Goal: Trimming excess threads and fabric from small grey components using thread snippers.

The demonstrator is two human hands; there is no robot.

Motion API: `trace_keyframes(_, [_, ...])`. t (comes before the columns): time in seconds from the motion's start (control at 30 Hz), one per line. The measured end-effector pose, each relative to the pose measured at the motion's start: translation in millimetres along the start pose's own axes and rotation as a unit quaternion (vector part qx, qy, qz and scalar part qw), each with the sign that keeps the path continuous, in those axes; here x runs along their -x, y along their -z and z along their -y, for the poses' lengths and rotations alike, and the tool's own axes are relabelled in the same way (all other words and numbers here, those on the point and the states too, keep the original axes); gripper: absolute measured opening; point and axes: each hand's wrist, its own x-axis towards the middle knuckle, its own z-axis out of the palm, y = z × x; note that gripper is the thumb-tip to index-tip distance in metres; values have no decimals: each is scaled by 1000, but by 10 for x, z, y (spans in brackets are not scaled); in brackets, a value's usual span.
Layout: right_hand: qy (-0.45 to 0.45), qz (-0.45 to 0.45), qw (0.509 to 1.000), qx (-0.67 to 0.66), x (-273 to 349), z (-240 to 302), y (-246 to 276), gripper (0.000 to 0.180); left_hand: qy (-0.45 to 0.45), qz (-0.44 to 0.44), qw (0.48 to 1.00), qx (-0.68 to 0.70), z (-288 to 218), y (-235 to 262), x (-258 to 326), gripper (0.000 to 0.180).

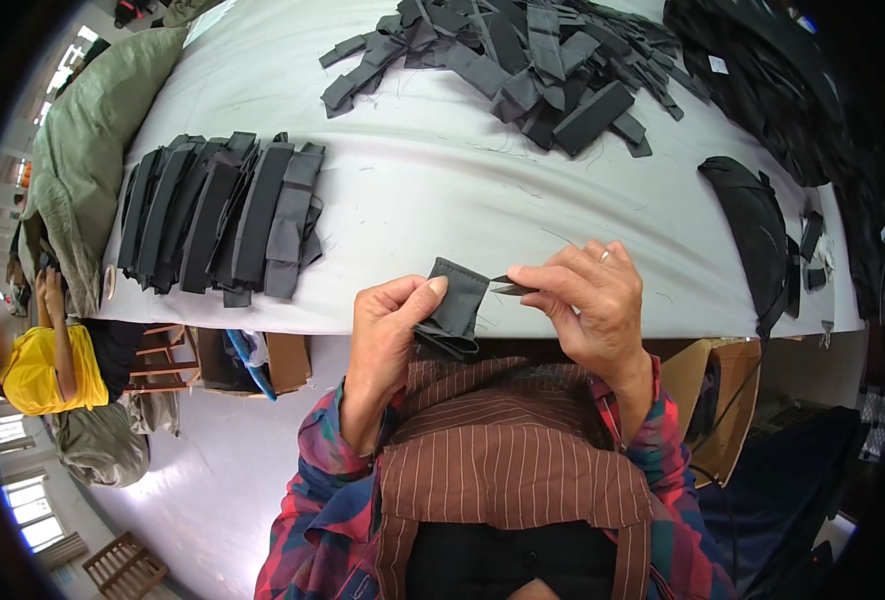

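Between the thumb and fingers of my left hand [382, 325] is a dark grey sewn fabric piece [459, 308], folded, with a stitched upper edge. My right hand [590, 312] wears a ring and grips small dark thread snips [508, 287]. The snips' tips point left and meet the upper right corner of the fabric piece, where a fine thread seems to hang. Both hands are just above the near edge of the white-covered table [402, 210]. Left of them on the table lies a row of stacked dark fabric strips [217, 215].
A loose heap of dark fabric strips [522, 60] covers the far middle. Black cloth [777, 90] and a black curved fabric piece [747, 225] lie at the right. Green cloth [102, 130] drapes the left side. Cardboard boxes [742, 410] stand below; a person in yellow [57, 365] is at left.
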Motion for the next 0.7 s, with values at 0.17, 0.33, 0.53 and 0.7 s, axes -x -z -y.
trace_keyframes(0.17, [22, -4, 1000, -2, 6, 22, -21, 23, 8, 21, 1000, -5, 20, 44, 14, 23])
trace_keyframes(0.33, [44, -14, 999, 16, 5, 32, -40, 26, 26, 25, 999, 18, -4, 47, 35, 24])
trace_keyframes(0.53, [29, 7, 999, -44, -31, 27, -17, 22, 96, 104, 988, 56, -33, 210, 12, 25])
trace_keyframes(0.7, [-58, -51, 969, -235, -16, 48, 53, 22, -35, 200, 978, 57, -430, 146, 291, 17])
